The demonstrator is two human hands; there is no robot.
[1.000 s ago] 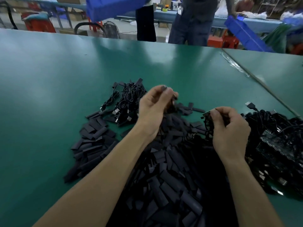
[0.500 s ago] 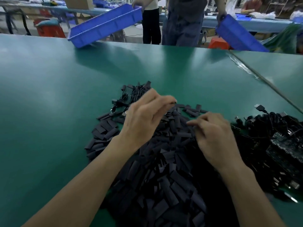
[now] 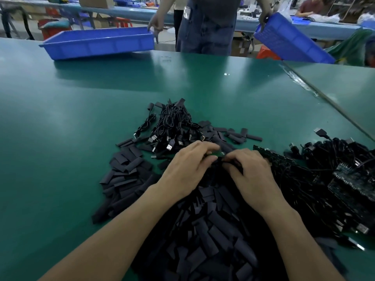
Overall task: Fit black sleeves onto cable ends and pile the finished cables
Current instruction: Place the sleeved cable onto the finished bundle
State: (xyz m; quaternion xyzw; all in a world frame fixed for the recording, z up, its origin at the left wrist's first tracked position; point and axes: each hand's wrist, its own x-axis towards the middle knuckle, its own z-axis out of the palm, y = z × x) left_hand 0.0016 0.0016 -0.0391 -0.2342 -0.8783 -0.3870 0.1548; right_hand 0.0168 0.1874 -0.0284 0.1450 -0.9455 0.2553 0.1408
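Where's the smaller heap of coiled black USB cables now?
Head view, centre: the black USB cable heap sits just beyond the left hand, at the far edge of the flat black sleeves.

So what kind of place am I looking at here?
Most likely a factory assembly line: long green workbenches, blue plastic bins, and bulk heaps of black sleeves and USB cables.

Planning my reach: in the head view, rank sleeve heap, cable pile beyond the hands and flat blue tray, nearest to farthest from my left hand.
1. Sleeve heap, under the left hand.
2. Cable pile, just beyond it.
3. Blue tray, far-left table edge.
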